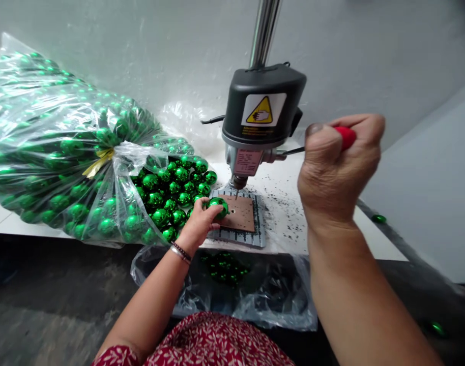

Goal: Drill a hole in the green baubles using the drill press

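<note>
A shiny green ball is pinched in my left hand, at the left edge of a brown board with a small hole in it. Under that board is the grey slotted base of a drill press. The drill's thin bit points down just above the board, a little right of the ball. Raised at the right, my right hand is wrapped round the red knob of the press's lever.
A large clear bag of green balls, tied with a yellow strip, fills the left, with loose balls spilling beside the press. Dark shavings litter the white table. Below its front edge lies an open plastic bag holding more balls.
</note>
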Available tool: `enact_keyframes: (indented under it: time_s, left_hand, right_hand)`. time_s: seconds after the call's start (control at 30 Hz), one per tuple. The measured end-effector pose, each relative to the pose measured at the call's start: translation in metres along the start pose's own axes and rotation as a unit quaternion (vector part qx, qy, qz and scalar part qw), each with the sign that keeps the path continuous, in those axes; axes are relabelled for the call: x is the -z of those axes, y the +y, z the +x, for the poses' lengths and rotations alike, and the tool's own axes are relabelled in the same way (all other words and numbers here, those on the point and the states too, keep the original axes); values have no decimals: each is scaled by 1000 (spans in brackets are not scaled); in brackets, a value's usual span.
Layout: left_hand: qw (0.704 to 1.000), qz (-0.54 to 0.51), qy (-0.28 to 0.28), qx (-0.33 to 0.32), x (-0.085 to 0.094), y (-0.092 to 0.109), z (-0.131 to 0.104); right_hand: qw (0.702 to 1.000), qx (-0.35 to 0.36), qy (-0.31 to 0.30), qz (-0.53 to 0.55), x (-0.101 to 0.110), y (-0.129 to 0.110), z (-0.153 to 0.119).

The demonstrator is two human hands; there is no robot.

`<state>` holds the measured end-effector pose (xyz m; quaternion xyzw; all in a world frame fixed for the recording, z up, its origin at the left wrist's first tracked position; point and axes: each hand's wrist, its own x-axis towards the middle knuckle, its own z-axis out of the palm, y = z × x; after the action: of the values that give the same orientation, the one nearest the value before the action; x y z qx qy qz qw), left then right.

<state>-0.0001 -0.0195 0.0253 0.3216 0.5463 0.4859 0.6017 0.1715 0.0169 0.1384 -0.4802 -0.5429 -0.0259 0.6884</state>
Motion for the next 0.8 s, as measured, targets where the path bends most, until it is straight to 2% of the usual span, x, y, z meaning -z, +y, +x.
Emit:
enact_keyframes:
  time_s: [0.13,0.27,0.43,0.6,0.8]
  left_hand:
    - [999,47,21,17,-9,1,17]
    - [992,123,32,-19,-12,-4,30]
    - [975,213,32,-62,-12,-13,43]
    - [970,234,31,-65,-16,-13,46]
    - [953,291,42,-80,-22,-12,44]
  right_hand:
    - [1000,-12,-13,5,1,-3,1]
    - [999,-31,-37,-3,2,-3,2]
    - [998,-21,-51,-3,3,-1,3]
    - [998,-39,-54,-12,4,-5,3]
    - [999,-21,-44,-8,5,-7,3]
